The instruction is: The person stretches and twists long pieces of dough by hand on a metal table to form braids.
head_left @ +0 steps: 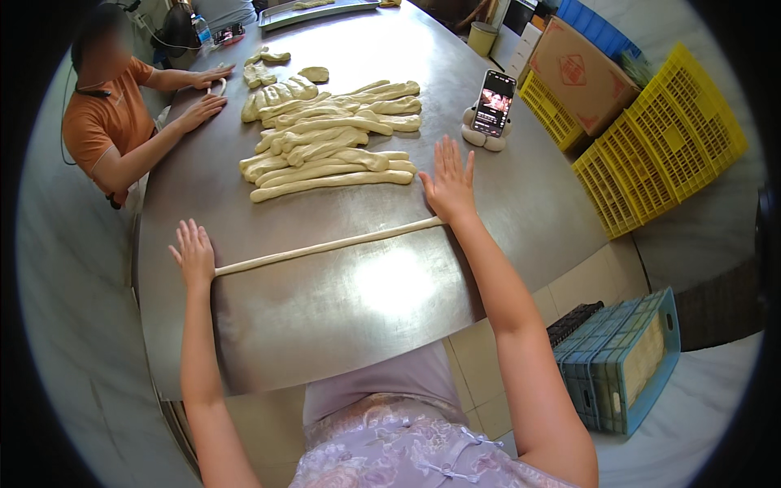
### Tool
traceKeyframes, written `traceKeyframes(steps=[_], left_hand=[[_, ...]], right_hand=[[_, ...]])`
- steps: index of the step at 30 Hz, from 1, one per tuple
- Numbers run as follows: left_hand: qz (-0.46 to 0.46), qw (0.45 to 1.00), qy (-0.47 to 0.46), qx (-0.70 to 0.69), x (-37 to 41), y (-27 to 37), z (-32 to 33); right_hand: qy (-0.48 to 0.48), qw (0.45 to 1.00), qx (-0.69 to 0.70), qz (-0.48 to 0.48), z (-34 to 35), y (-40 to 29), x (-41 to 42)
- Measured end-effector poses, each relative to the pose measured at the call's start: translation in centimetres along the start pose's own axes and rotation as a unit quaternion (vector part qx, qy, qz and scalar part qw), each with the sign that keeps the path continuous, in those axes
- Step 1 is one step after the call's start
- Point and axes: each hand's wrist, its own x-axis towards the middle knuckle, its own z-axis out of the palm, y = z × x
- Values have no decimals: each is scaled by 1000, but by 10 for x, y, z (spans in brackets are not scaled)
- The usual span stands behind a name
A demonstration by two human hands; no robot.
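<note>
A long thin rope of dough (329, 246) stretches across the metal table (293, 329) in front of me. Its left end runs under the heel of my left hand (194, 253), which lies palm down with fingers extended. At the other end, my right hand (450, 183) presses flat on the dough, its thumb spread from the fingers. Neither hand grasps the rope. Beyond it lies a pile of thick dough strips (329, 134), side by side and partly overlapping; the nearest strip (332, 186) is close to my right thumb.
A phone (494, 104) leans in a plush-looking stand right of the dough pile. Across the left edge, a person in an orange shirt (116, 116) handles a small dough piece (217, 87). A metal tray (317, 13) rests at the far end. Yellow crates (665, 140) and blue-green crates (616, 360) stand at right.
</note>
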Motion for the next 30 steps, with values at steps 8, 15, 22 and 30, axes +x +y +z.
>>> traceKeyframes(steps=[8, 15, 22, 30], left_hand=[[198, 973, -30, -112, -186, -13, -64], [23, 951, 120, -285, -173, -67, -39], [63, 962, 99, -246, -155, -50, -38], [80, 972, 84, -202, -157, -43, -43]], right_hand=[[-201, 949, 199, -140, -102, 0, -140], [111, 987, 106, 55, -74, 95, -85], [130, 989, 1, 74, -8, 138, 10], [178, 974, -87, 108, 33, 170, 52]])
